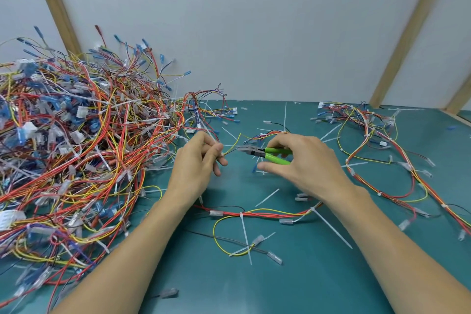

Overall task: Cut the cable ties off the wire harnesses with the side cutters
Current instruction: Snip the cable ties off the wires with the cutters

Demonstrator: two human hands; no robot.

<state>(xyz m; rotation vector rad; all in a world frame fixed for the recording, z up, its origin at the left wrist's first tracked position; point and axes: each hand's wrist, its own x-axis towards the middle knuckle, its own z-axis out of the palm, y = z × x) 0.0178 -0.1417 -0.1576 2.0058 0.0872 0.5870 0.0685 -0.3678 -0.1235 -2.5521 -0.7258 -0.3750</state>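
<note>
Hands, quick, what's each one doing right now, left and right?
Left hand: fingers curled, pinching a thin yellow wire of the harness.
Right hand: gripping the green-handled side cutters, tips at that wire.

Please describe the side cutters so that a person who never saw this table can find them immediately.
Look at the middle of the teal table, between the big wire pile on the left and the smaller harnesses on the right. The right hand grips the side cutters there. Only they have bright green handles.
</note>
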